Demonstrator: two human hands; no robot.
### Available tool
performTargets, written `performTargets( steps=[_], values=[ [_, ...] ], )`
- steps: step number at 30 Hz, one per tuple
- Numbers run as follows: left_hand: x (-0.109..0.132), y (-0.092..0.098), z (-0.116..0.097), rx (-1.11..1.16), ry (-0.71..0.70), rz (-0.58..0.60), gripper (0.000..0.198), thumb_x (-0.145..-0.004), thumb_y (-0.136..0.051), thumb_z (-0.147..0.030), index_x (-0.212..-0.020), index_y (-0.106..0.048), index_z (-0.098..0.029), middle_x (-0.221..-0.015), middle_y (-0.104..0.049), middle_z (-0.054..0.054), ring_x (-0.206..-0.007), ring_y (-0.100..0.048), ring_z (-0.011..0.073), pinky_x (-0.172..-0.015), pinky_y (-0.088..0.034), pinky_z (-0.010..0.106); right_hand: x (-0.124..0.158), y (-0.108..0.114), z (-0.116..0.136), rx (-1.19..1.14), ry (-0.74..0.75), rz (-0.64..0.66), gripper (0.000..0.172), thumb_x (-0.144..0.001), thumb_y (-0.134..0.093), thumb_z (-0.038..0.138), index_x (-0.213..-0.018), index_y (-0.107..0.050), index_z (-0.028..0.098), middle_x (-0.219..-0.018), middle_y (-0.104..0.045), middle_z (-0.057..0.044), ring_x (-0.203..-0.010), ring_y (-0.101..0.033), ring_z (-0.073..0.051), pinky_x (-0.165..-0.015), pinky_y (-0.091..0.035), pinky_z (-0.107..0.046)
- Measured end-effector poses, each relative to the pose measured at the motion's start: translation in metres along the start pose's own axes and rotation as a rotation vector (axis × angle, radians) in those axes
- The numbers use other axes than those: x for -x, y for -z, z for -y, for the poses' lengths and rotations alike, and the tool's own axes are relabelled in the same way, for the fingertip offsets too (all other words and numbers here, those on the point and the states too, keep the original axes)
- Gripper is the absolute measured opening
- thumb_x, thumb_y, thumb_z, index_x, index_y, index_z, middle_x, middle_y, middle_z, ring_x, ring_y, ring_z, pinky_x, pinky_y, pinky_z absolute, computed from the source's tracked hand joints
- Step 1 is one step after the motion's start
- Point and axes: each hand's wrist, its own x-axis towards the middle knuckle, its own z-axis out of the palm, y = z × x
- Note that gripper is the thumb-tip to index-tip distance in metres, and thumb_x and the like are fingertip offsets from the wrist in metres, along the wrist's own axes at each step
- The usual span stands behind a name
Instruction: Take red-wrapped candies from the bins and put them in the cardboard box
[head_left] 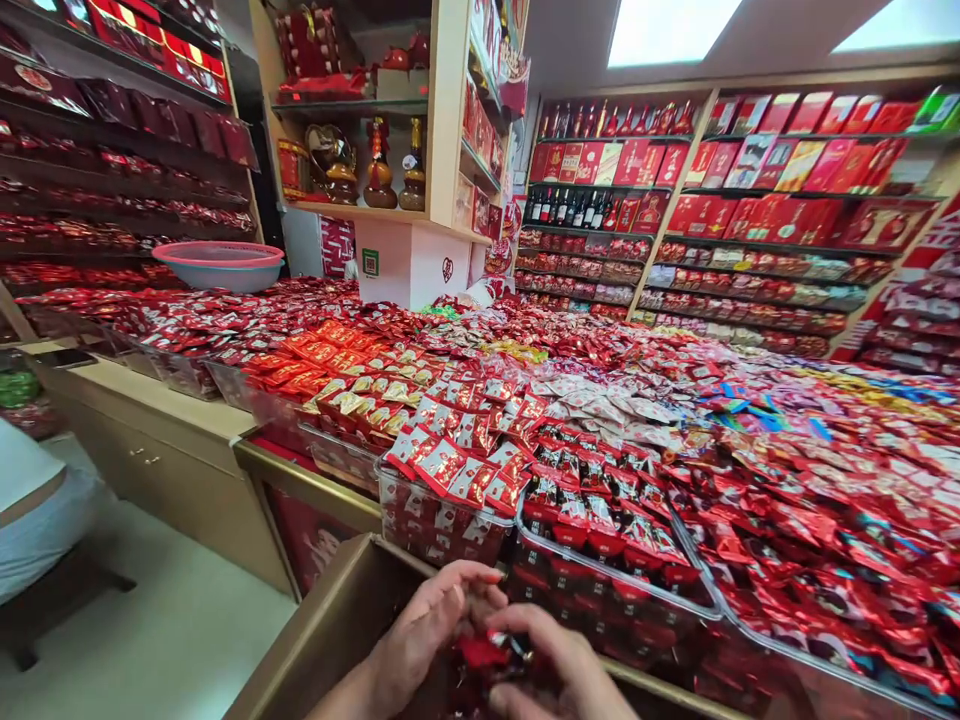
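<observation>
My left hand (427, 625) and my right hand (559, 665) meet at the bottom middle, just above an open cardboard box (322, 630). Both have their fingers curled around small red wrapped candies (484, 652) held between them. Right behind the hands stand clear plastic bins (442, 525) heaped with red and white candy packets (457, 460) and dark red ones (600, 515).
A long counter (172, 400) carries a wide spread of wrapped sweets. A pink and grey basin (220, 265) sits at its far left. Shelves of red gift boxes and bottles (720, 200) line the walls. A person in white (34, 510) sits at the left edge.
</observation>
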Motion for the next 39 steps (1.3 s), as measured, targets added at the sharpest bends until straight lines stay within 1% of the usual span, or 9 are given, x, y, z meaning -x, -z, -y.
performTargets(
  steps=[3, 7, 12, 16, 20, 23, 27, 33, 39],
  values=[
    [-0.001, -0.019, 0.005, 0.028, 0.032, 0.032, 0.046, -0.067, -0.066, -0.044, -0.103, -0.056, -0.017, -0.09, -0.062, 0.005, -0.084, -0.057, 0.0184, -0.073, -0.044, 0.028, 0.003, 0.014, 0.004, -0.161, -0.054, -0.172, 0.026, -0.074, -0.057, 0.029, -0.099, -0.053, 0.021, -0.091, -0.063, -0.004, -0.081, -0.059, -0.018, -0.066, -0.047, -0.025],
    [-0.008, -0.026, 0.014, -0.027, 0.099, -0.091, 0.029, -0.065, -0.072, -0.031, -0.086, -0.063, -0.013, -0.075, -0.064, 0.003, -0.069, -0.057, 0.0148, -0.064, -0.046, 0.025, 0.013, 0.032, 0.007, -0.134, -0.201, -0.111, 0.02, -0.078, -0.051, 0.031, -0.095, -0.052, 0.021, -0.084, -0.062, -0.002, -0.074, -0.057, -0.015, -0.065, -0.046, -0.025],
    [-0.011, -0.012, 0.007, 0.003, 0.071, -0.353, 0.021, -0.064, -0.072, -0.027, -0.074, -0.059, -0.013, -0.065, -0.06, -0.003, -0.059, -0.05, 0.0081, -0.057, -0.043, 0.018, 0.027, 0.029, -0.02, 0.24, -0.205, 0.192, 0.017, -0.067, -0.055, 0.015, -0.081, -0.058, 0.023, -0.071, -0.064, 0.002, -0.062, -0.056, -0.014, -0.052, -0.038, -0.019],
    [-0.01, -0.012, 0.003, 0.04, 0.102, -0.373, 0.023, -0.069, -0.069, -0.03, -0.07, -0.051, -0.015, -0.061, -0.053, -0.006, -0.055, -0.045, 0.0064, -0.053, -0.041, 0.018, 0.031, 0.012, -0.039, 0.447, -0.227, 0.481, 0.013, -0.067, -0.053, 0.014, -0.07, -0.063, 0.02, -0.057, -0.063, 0.0, -0.049, -0.051, -0.012, -0.042, -0.028, -0.021],
    [-0.007, -0.026, 0.004, 0.058, 0.124, -0.29, 0.024, -0.068, -0.07, -0.028, -0.069, -0.05, -0.015, -0.061, -0.052, -0.006, -0.055, -0.044, 0.0056, -0.053, -0.037, 0.016, 0.023, 0.018, -0.017, 0.18, -0.205, 0.239, 0.018, -0.075, -0.053, 0.033, -0.083, -0.058, 0.018, -0.072, -0.062, -0.001, -0.062, -0.05, -0.012, -0.052, -0.036, -0.018],
    [-0.006, -0.035, 0.006, 0.023, 0.123, -0.205, 0.023, -0.067, -0.07, -0.029, -0.069, -0.053, -0.013, -0.063, -0.053, -0.005, -0.058, -0.044, 0.0064, -0.054, -0.037, 0.016, 0.016, 0.026, -0.001, -0.008, -0.194, 0.062, 0.028, -0.08, -0.045, 0.042, -0.074, -0.053, 0.016, -0.067, -0.055, -0.001, -0.062, -0.047, -0.012, -0.055, -0.037, -0.021],
    [-0.007, -0.042, 0.011, 0.041, 0.132, -0.217, 0.024, -0.068, -0.069, -0.029, -0.064, -0.053, -0.012, -0.058, -0.053, -0.004, -0.054, -0.042, 0.0062, -0.051, -0.035, 0.017, 0.016, 0.026, 0.0, -0.031, -0.188, 0.016, 0.032, -0.081, -0.043, 0.042, -0.061, -0.044, 0.017, -0.058, -0.046, 0.002, -0.057, -0.041, -0.011, -0.055, -0.034, -0.023],
    [-0.008, -0.049, 0.015, 0.253, 0.165, -0.414, 0.024, -0.071, -0.067, -0.032, -0.068, -0.049, -0.016, -0.056, -0.049, -0.007, -0.05, -0.04, 0.0051, -0.048, -0.036, 0.017, 0.02, 0.022, -0.002, -0.176, -0.212, -0.069, 0.021, -0.077, -0.051, 0.037, -0.073, -0.046, 0.018, -0.063, -0.044, 0.003, -0.059, -0.039, -0.01, -0.055, -0.035, -0.022],
    [-0.006, -0.042, 0.01, 0.103, 0.163, -0.329, 0.022, -0.069, -0.069, -0.029, -0.08, -0.055, -0.016, -0.066, -0.054, -0.005, -0.058, -0.046, 0.0064, -0.054, -0.042, 0.017, 0.015, 0.026, -0.005, -0.252, -0.217, -0.207, 0.018, -0.078, -0.052, 0.035, -0.077, -0.051, 0.017, -0.066, -0.05, 0.001, -0.062, -0.045, -0.011, -0.059, -0.039, -0.024]
  ],
)
